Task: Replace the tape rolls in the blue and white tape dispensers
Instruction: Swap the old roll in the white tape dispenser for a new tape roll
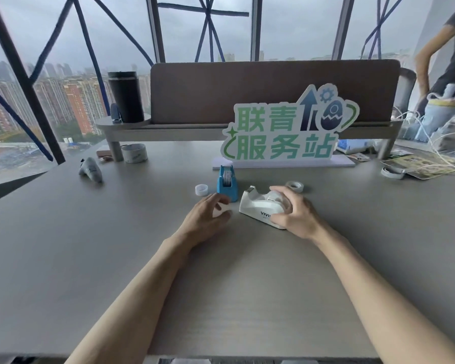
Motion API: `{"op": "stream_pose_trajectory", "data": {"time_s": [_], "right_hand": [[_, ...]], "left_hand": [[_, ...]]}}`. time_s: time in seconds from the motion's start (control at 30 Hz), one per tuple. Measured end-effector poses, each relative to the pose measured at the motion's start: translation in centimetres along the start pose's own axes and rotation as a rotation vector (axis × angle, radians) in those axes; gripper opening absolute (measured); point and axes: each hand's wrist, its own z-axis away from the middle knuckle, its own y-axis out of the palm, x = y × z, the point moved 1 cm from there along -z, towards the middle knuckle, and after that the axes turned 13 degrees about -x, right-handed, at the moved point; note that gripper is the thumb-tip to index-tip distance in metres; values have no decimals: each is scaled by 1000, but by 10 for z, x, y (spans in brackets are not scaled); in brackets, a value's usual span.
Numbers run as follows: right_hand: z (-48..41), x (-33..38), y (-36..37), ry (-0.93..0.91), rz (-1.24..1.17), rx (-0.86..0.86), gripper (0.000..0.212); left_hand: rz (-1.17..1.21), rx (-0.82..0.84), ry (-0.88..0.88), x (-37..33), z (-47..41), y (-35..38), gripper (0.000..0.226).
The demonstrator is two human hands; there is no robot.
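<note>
— So, where does it stand? What worries you?

— Both dispensers sit near the middle of the surface (247, 271). The blue tape dispenser (227, 185) stands upright, with a roll visibly seated in it. The white tape dispenser (260, 209) lies just to its right, and the right hand (292, 215) is wrapped over its rear end, fingers curled round the part where the roll sits. I cannot tell whether a roll is in there; the hand hides it.

— And the other hand?

— The left hand (208, 218) rests on the surface just in front of the blue dispenser, fingers loosely bent. Something pale shows under the fingertips, but it is too blurred to say whether it holds anything.

— The spare rolls?

— One small white roll (201, 189) lies just left of the blue dispenser, and a clear roll (294, 186) lies just behind the white one.

— So what could go wrong?

— I'd judge three things. With only one hand on it, the white dispenser may slide or tip while the roll is pulled out. Its cutter blade faces the left hand, so a slip could scrape the fingers. And the two spare rolls look different in width, so reaching for the nearest one might put the wrong roll in the wrong dispenser. Either spare could also be nudged and roll off.
</note>
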Motion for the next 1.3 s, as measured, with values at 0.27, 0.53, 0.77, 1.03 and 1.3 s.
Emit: {"op": "stream_pose_trajectory", "data": {"time_s": [0.27,0.53,0.77,1.03,1.3], "right_hand": [[4,7,6,-191,-40,156,64],[1,9,14,-473,67,8,30],[-14,19,19,-290,65,-50,18],[-49,45,8,-437,314,103,22],[-58,24,13,-338,68,23,12]], "left_hand": [[181,78,0,-14,5,7,64],[250,44,-37,-10,2,11,58],[248,30,-78,-5,-8,18,56],[176,-45,-99,-2,-22,25,54],[78,-83,-77,0,-25,26,60]]}}
